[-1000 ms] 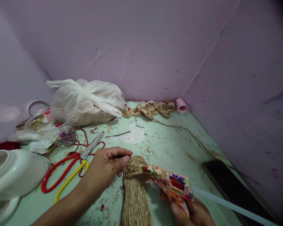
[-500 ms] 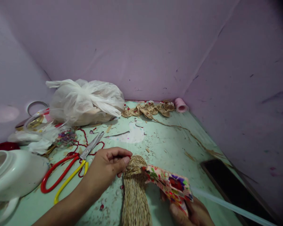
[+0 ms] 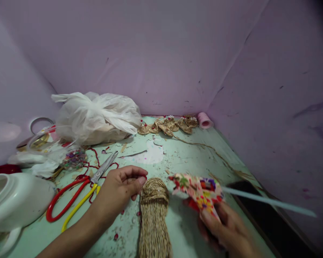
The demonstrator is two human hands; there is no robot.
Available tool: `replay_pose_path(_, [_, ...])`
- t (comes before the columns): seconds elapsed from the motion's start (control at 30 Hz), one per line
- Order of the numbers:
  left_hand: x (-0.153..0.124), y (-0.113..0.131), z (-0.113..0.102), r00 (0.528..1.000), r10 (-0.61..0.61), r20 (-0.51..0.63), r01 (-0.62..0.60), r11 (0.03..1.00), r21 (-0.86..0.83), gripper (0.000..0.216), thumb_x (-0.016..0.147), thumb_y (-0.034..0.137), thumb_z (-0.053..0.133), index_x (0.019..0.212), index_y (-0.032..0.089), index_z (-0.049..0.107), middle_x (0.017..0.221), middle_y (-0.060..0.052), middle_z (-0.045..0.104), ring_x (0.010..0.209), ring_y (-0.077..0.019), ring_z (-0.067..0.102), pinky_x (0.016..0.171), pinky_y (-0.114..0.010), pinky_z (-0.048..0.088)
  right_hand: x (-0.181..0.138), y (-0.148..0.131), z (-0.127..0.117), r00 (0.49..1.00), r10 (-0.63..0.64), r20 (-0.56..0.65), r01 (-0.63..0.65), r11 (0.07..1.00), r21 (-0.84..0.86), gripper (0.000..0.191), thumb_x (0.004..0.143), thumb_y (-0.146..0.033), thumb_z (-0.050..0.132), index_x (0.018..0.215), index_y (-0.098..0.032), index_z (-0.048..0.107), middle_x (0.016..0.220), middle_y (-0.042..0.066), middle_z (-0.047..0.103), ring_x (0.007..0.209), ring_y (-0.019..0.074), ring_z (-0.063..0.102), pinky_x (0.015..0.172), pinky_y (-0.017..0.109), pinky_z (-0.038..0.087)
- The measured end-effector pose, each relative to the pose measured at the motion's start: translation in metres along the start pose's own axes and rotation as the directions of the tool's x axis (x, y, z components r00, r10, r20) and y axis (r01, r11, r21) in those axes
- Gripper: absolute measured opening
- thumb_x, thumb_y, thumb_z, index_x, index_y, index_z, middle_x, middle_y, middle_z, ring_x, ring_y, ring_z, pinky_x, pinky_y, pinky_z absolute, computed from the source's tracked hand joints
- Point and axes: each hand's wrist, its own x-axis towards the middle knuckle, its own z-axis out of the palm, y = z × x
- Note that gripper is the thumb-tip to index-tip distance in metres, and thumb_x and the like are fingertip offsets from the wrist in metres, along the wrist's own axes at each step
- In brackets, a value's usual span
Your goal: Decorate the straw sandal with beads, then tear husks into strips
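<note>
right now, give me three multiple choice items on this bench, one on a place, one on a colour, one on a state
1. Where do the scissors lie?
A. left of the woven jute piece
B. on the plastic bag
C. by the pink spool

2. What colours are the scissor handles?
A. blue and green
B. red and yellow
C. both black

3. What does the right hand hold?
A. nothing
B. a white jar
C. a floral-covered glue gun

Answers:
1 A, they lie beyond the left hand, left of the jute.
2 B, one loop red, one yellow.
3 C, its fingers wrap the gun's grip.
</note>
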Motion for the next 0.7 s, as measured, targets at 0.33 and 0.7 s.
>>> replay_pose_path(0.33, [-0.004, 0.0, -0.006, 1.0, 0.009, 0.025, -0.009, 1.0, -0.003, 0.019, 0.063, 0.028, 0.067, 0.074, 0.014, 0.061, 0.05, 0.004, 0.054, 0.042, -0.0066, 0.044, 0.043, -0.019, 0.034, 0.098, -0.032, 0.016, 0.994, -0.016, -0.11, 0.007, 0.997, -0.08, 0.018, 0.067, -0.032, 0.061, 0.06, -0.015, 0.057, 0.056, 0.0, 0.055, 0.054, 0.0135, 0.053, 0.052, 0.025, 0.042])
replay_pose_path(0.7, [0.003, -0.006, -0.002, 0.965, -0.116, 0.233, 0.201, 0.899, -0.388, 0.023, 0.059, 0.023, 0.074, 0.073, 0.01, 0.061, 0.055, 0.001, 0.056, 0.042, -0.003, 0.043, 0.037, -0.014, 0.029, 0.024, -0.041, 0.033, 0.842, -0.539, 0.03, 0.499, 0.756, -0.424, 0.013, 0.074, -0.02, 0.057, 0.081, -0.023, 0.068, 0.08, 0.001, 0.07, 0.075, 0.0162, 0.064, 0.068, 0.027, 0.049])
